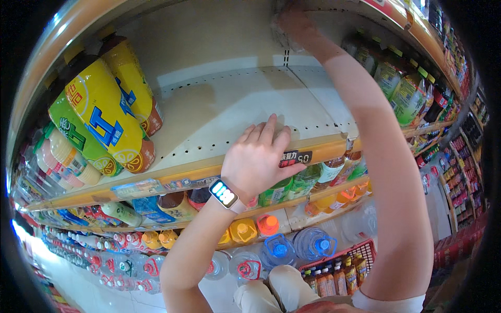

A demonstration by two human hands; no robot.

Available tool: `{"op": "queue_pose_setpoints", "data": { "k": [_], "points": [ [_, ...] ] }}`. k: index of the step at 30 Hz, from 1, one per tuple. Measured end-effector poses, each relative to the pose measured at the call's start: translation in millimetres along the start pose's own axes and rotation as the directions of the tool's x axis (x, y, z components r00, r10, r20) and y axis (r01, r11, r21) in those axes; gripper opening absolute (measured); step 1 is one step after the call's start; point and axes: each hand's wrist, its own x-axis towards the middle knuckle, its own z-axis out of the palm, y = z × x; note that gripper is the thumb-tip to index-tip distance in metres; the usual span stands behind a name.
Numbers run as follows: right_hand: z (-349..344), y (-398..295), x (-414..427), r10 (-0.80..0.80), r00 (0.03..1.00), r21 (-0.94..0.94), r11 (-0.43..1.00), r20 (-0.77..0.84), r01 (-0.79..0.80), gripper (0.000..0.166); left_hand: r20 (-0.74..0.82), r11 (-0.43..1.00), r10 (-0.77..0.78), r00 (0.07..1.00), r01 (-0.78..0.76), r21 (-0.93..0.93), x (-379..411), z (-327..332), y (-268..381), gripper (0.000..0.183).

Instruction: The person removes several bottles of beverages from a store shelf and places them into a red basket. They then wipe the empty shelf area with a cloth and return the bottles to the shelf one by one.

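My left hand [258,156] rests palm down on the front edge of a white metal shelf [242,105], its fingers apart and nothing in it. A smart band [225,194] is on that wrist. Up at the back panel, my right hand [295,23] is raised in shadow; blur hides whether it holds a cloth or some clear object. Left of my hands, large yellow-labelled tea bottles [103,113] and a green-labelled bottle [78,137] stand on the shelf. An electronic price tag [296,157] sits on the shelf rail beside my left thumb.
Green-labelled drink bottles [409,94] stand at the right of the shelf. Lower shelves hold juice and tea bottles [244,230]. On the floor are large water bottles [278,250] and a red plastic basket [370,246] of small bottles, close to my knees.
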Motion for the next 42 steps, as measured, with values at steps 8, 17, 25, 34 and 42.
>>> {"op": "queue_pose_setpoints", "data": {
  "k": [8,17,25,34,42],
  "points": [
    [25,-12,-30,-0.259,0.921,0.38,0.915,0.29,0.137,0.018,0.001,1.0,-0.021,1.0,0.021,0.012,-4,-1,-4,0.058],
    [31,-7,-16,0.28,0.959,0.676,0.716,-0.047,-0.176,0.051,0.009,1.0,-0.005,1.0,0.005,-0.014,1,2,-1,0.058],
    [17,-117,-19,-0.077,0.963,0.485,0.852,-0.258,0.198,0.048,-0.013,1.0,-0.005,1.0,0.005,0.004,-3,1,-3,0.057],
    [27,-103,-40,-0.586,0.793,0.408,0.692,-0.166,0.596,0.038,0.009,1.0,-0.02,1.0,0.02,0.013,-6,0,-8,0.058],
    [69,-37,16,0.155,0.988,0.504,0.855,-0.022,-0.123,0.054,0.021,0.999,-0.01,1.0,0.011,-0.044,2,4,0,0.056]
  ]
}}
